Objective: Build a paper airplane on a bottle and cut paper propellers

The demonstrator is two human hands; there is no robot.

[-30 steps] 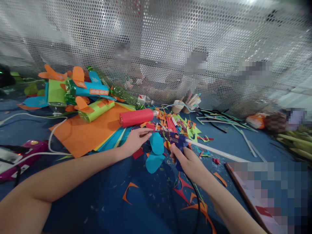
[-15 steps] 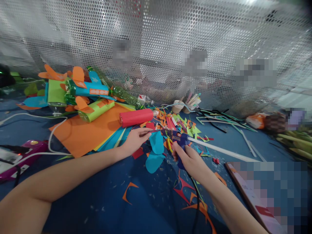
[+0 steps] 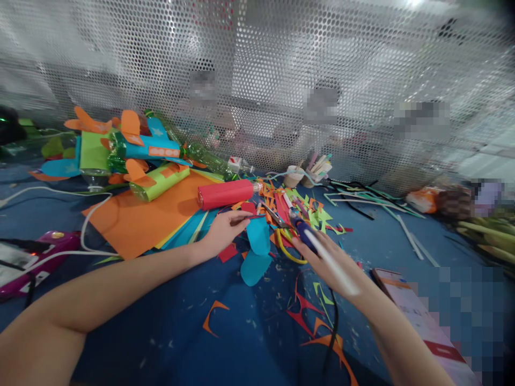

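Note:
My left hand point(image 3: 227, 233) is closed, pinching a thin red-edged piece of paper between thumb and fingertips. Just below its fingers hangs a blue paper piece point(image 3: 258, 236) with a rounded end. Another rounded blue paper piece point(image 3: 255, 269) lies beneath. To the right, my right hand point(image 3: 328, 262) is around a blue glue gun point(image 3: 302, 229), its fingers partly hidden and blurred. A white glue stick point(image 3: 332, 261) sticks out of the gun's back toward my wrist. Scissors point(image 3: 290, 253) with yellow handles lie beside the glue gun.
A red-wrapped bottle point(image 3: 225, 194) lies beyond my left hand. Paper-covered bottle planes point(image 3: 148, 147) and orange sheets point(image 3: 120, 228) are at left. Paper scraps point(image 3: 317, 214) cover the middle. Cups of pens point(image 3: 316, 174) stand by the perforated metal screen point(image 3: 257, 75). A phone point(image 3: 422, 321) lies at right.
My right hand has turned and drawn the glue gun away from the paper, swinging the glue stick toward my wrist. More of the scissors shows. The left hand has stayed put.

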